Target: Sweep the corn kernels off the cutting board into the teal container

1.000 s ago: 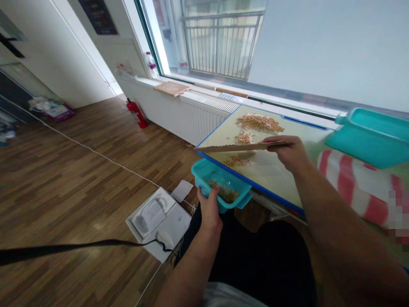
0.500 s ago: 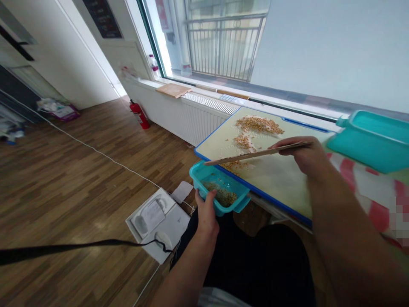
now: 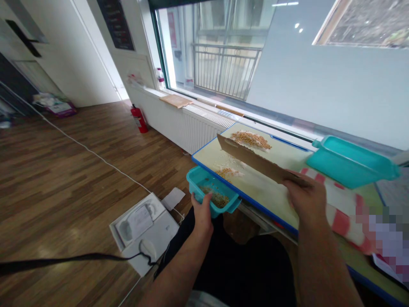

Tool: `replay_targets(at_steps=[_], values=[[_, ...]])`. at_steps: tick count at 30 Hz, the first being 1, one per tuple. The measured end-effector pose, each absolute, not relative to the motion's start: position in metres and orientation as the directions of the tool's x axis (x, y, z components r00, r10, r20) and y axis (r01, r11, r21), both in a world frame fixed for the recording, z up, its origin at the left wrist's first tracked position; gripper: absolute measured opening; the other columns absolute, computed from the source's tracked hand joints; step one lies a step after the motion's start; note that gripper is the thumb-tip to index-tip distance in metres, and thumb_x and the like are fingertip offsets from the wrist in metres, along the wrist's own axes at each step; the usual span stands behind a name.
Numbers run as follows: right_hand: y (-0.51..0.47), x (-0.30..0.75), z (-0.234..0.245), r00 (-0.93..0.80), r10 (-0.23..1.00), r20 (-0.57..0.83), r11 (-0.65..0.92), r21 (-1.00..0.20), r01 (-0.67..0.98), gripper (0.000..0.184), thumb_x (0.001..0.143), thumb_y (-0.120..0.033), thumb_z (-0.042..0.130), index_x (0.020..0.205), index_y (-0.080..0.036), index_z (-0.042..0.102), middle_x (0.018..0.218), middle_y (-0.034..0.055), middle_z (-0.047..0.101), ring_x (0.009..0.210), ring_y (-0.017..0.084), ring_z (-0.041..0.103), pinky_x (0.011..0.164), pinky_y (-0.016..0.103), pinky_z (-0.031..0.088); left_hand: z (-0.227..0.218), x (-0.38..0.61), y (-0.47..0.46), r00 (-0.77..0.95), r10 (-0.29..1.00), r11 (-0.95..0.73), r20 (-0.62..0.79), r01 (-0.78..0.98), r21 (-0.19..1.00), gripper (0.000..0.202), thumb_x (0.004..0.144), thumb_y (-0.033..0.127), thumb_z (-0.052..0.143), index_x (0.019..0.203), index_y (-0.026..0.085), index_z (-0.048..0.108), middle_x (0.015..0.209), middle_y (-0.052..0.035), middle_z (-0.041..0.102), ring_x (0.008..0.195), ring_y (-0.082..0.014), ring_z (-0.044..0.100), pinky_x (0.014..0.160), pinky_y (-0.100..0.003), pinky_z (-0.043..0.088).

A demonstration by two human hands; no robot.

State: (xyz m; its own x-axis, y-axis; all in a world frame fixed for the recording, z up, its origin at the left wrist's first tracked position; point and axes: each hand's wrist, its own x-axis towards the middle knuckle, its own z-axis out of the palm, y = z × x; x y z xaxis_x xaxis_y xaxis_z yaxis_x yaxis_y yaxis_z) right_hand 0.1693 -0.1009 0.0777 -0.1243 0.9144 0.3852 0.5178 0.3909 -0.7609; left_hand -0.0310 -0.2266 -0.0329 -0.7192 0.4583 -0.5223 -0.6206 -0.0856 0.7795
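Note:
My left hand point(image 3: 202, 209) grips the near side of a small teal plastic tub point(image 3: 194, 184), held just below the edge of a cream cutting board with a blue rim point(image 3: 271, 196). Yellow-brown kernels and fine bits lie in the tub. My right hand point(image 3: 305, 194) is closed on the near end of a long flat strip of cardboard point(image 3: 255, 161), which slants over the board. Beyond the strip sits a heap of kernels with white grains point(image 3: 251, 140). A smaller patch of kernels point(image 3: 227, 172) lies at the board's edge, beside the tub.
A second teal tub point(image 3: 354, 164) stands at the right by a red-and-white cloth point(image 3: 340, 209). Behind the board are a radiator point(image 3: 204, 128) and windowsill. On the floor are an open white box point(image 3: 143, 230), a cable and a fire extinguisher point(image 3: 138, 119).
The cardboard strip has moved from the board's near edge to farther back, its far end now by the heap. Fewer kernels lie at the edge. The left hand still holds the tub.

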Motion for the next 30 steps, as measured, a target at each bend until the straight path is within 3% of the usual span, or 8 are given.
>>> replay_targets(at_steps=[4, 10, 16, 23, 30], values=[[-0.119, 0.17, 0.075, -0.001, 0.926, 0.377, 0.316, -0.775, 0.547, 0.026, 0.065, -0.03, 0.067, 0.09, -0.031, 0.076, 0.08, -0.0015, 0.076, 0.08, 0.029, 0.071, 0.07, 0.039, 0.056, -0.037, -0.023, -0.226, -0.714, 0.463, -0.085, -0.525, -0.625, 0.776, 0.081, 0.07, 0.037, 0.076, 0.141, 0.029, 0.037, 0.128, -0.0082, 0.057, 0.113, -0.0254, 0.059, 0.091, -0.039, 0.051], [-0.125, 0.16, 0.077, -0.101, 0.915, 0.391, 0.384, -0.766, 0.515, 0.029, 0.065, -0.025, 0.062, 0.089, -0.029, 0.077, 0.081, -0.0027, 0.076, 0.083, 0.029, 0.071, 0.072, 0.039, 0.056, -0.038, -0.015, -0.227, -0.673, 0.495, -0.044, -0.55, -0.652, 0.757, 0.087, 0.072, 0.037, 0.074, 0.146, 0.029, 0.029, 0.128, -0.0091, 0.057, 0.114, -0.0255, 0.059, 0.093, -0.041, 0.049], [-0.119, 0.153, 0.08, -0.101, 0.943, 0.317, 0.319, -0.777, 0.543, 0.029, 0.063, -0.026, 0.061, 0.086, -0.027, 0.078, 0.077, -0.0009, 0.075, 0.077, 0.029, 0.071, 0.068, 0.038, 0.056, -0.042, -0.015, -0.224, -0.708, 0.5, -0.08, -0.499, -0.612, 0.787, 0.086, 0.073, 0.037, 0.073, 0.146, 0.027, 0.028, 0.13, -0.0095, 0.056, 0.115, -0.0245, 0.058, 0.096, -0.039, 0.048], [-0.122, 0.147, 0.074, -0.138, 0.938, 0.317, 0.34, -0.774, 0.534, 0.032, 0.064, -0.027, 0.059, 0.09, -0.026, 0.078, 0.084, -0.0006, 0.076, 0.084, 0.028, 0.07, 0.075, 0.038, 0.054, -0.052, -0.011, -0.222, -0.756, 0.485, -0.139, -0.44, -0.564, 0.814, 0.084, 0.073, 0.037, 0.075, 0.144, 0.026, 0.032, 0.128, -0.0107, 0.057, 0.113, -0.0252, 0.059, 0.095, -0.04, 0.048], [-0.141, 0.136, 0.083, -0.14, 0.951, 0.275, 0.302, -0.737, 0.605, 0.038, 0.066, -0.026, 0.055, 0.095, -0.021, 0.078, 0.076, 0.0004, 0.075, 0.077, 0.025, 0.069, 0.065, 0.031, 0.048, -0.046, -0.008, -0.221, -0.751, 0.471, -0.125, -0.462, -0.576, 0.808, 0.085, 0.073, 0.036, 0.075, 0.144, 0.026, 0.031, 0.132, -0.0095, 0.054, 0.114, -0.0248, 0.058, 0.097, -0.041, 0.047]])
